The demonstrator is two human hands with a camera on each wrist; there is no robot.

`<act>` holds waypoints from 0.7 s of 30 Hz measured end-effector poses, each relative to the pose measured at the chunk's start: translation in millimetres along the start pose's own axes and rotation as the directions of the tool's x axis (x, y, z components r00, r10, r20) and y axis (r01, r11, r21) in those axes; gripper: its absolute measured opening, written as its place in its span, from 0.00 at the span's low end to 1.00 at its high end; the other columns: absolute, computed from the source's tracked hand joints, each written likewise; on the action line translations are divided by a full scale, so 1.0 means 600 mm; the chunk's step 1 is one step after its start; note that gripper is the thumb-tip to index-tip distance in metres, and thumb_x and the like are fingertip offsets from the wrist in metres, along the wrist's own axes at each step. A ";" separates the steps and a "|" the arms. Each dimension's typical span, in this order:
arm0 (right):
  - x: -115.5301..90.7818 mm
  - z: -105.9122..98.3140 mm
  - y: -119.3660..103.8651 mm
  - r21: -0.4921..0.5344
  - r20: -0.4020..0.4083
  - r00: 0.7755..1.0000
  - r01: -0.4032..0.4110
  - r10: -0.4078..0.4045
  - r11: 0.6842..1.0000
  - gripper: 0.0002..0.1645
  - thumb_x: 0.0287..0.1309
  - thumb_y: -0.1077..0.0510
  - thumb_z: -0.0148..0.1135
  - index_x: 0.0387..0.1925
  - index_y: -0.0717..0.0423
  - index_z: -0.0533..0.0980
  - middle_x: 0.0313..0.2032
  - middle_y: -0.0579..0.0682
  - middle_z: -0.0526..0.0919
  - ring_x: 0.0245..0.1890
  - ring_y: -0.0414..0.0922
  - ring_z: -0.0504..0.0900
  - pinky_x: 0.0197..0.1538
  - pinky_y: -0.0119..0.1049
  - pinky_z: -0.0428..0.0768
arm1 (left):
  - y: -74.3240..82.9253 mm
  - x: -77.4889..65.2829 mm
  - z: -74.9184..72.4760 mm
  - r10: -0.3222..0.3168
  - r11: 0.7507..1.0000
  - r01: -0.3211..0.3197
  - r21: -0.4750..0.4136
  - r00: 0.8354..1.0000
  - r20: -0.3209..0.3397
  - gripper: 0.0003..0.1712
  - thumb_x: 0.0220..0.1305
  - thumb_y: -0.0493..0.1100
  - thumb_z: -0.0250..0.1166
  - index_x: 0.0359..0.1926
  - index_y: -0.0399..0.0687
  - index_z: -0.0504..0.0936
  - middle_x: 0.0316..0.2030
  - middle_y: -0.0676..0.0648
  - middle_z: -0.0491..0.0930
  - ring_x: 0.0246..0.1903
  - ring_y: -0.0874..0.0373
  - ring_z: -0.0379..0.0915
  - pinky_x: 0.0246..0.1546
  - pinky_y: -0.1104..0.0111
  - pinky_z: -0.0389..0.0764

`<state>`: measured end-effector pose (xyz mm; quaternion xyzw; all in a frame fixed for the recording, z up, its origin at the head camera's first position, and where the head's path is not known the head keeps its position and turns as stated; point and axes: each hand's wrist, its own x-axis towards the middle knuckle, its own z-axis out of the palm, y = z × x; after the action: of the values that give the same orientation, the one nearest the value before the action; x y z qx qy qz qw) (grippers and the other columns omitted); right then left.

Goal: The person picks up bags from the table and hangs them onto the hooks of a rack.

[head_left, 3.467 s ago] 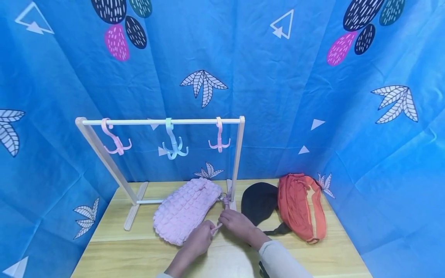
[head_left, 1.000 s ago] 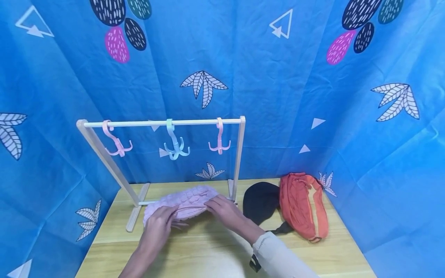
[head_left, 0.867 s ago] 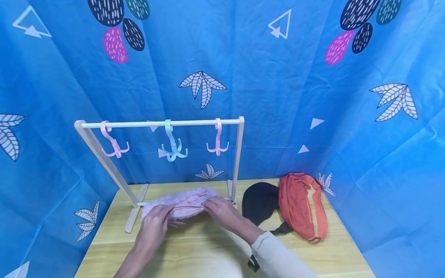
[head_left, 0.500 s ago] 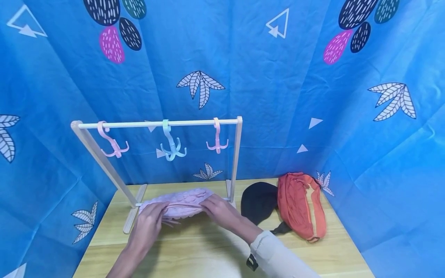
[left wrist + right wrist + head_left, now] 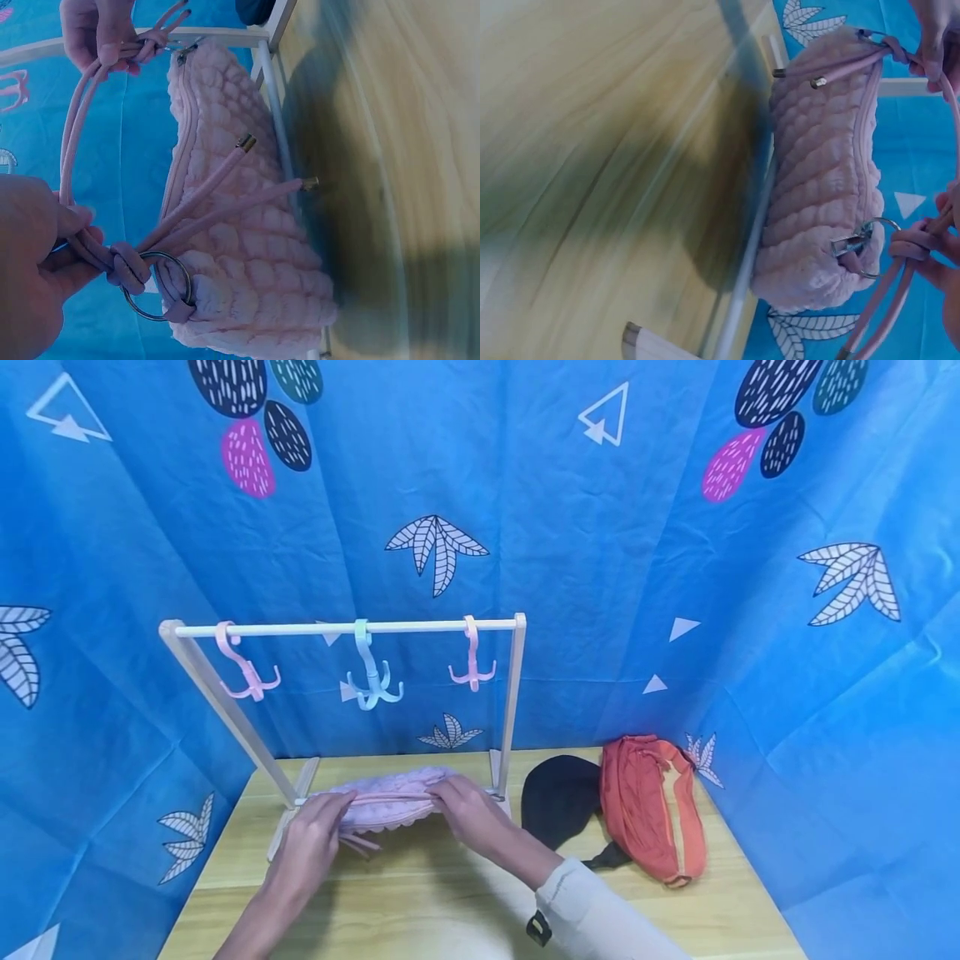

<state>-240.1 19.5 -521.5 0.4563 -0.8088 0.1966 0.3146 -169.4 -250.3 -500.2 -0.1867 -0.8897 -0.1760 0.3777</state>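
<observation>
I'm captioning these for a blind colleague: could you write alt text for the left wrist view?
A person's left grip and right grip hold the knotted strap of a puffy pink bag. A wooden table and blue cloth show behind it.

Left grip (image 5: 34, 266) and right grip (image 5: 97, 34) on the strap (image 5: 68, 161) of a pink bag (image 5: 244, 240).

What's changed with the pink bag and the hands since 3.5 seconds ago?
The pink bag has swung from a slant to nearly sideways and appears raised off the table. The left hand has moved leftward from near its right end and now grips the strap at the left end; the right hand shifted slightly left, gripping near the right end. Unchanged: rack, hooks, red bag.
</observation>
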 end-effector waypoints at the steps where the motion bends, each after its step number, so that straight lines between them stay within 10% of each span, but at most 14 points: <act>1: 0.001 0.000 -0.002 -0.015 0.009 1.000 0.005 -0.005 1.000 0.11 0.66 0.64 0.67 0.50 0.60 0.83 0.46 0.53 0.88 0.51 0.47 0.88 0.59 0.33 0.85 | -0.002 0.001 -0.002 0.000 1.000 0.000 0.000 1.000 -0.003 0.24 0.45 0.16 0.70 0.46 0.32 0.88 0.39 0.35 0.88 0.40 0.39 0.86 0.44 0.49 0.88; 12: 0.014 -0.001 -0.012 -0.116 0.028 0.998 0.056 -0.053 0.992 0.16 0.59 0.61 0.74 0.49 0.56 0.84 0.44 0.48 0.88 0.47 0.41 0.87 0.56 0.28 0.85 | -0.025 0.007 -0.029 -0.066 0.997 0.067 0.028 0.998 -0.020 0.19 0.49 0.20 0.74 0.44 0.34 0.88 0.38 0.36 0.88 0.38 0.41 0.87 0.40 0.51 0.88; 21: 0.041 -0.014 -0.025 0.011 -0.008 1.000 0.003 -0.003 1.000 0.10 0.62 0.66 0.69 0.46 0.58 0.84 0.40 0.48 0.88 0.43 0.41 0.86 0.52 0.27 0.85 | -0.041 0.026 -0.050 0.005 0.999 -0.002 0.036 0.997 -0.083 0.19 0.46 0.20 0.76 0.42 0.34 0.89 0.35 0.38 0.89 0.35 0.44 0.87 0.37 0.53 0.87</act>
<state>-233.9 2.4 -498.0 0.4584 -0.8058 0.2024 0.3156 -172.7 -282.4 -473.2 -0.1738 -0.8760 -0.1669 0.4177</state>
